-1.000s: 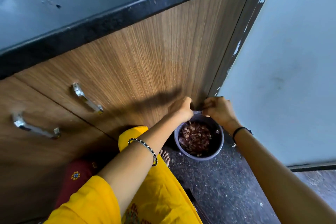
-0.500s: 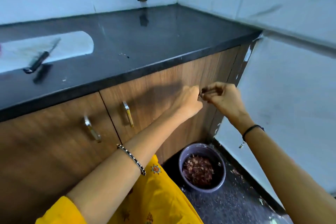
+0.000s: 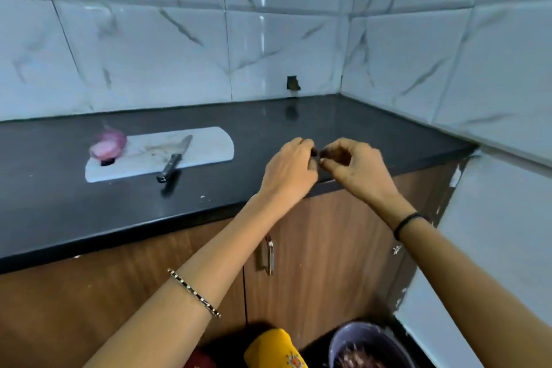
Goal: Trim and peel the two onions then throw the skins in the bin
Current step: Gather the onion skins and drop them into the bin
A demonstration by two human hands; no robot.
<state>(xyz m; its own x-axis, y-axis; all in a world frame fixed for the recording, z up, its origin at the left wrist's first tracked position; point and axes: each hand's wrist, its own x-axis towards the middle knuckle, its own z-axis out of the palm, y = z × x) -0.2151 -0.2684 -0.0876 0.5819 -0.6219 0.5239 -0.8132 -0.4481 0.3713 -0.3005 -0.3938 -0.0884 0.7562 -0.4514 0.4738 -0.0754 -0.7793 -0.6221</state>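
Bin [image 3: 343, 342] holds purple onion skins [image 3: 357, 363]. Left hand [image 3: 288, 169] and right hand [image 3: 360, 169] fingers, curled, pinch one small dark scrap [image 3: 323, 154].

Bright even light, glare streaks on wall tiles [image 3: 263, 24], soft blur over the onions [image 3: 109, 145], bowed edges

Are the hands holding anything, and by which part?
The left hand and right hand pinch a small dark scrap between fingertips; its kind cannot be told.

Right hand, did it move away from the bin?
Yes, upward. The right hand was at the bin rim; now it is over the countertop edge, the bin far below.
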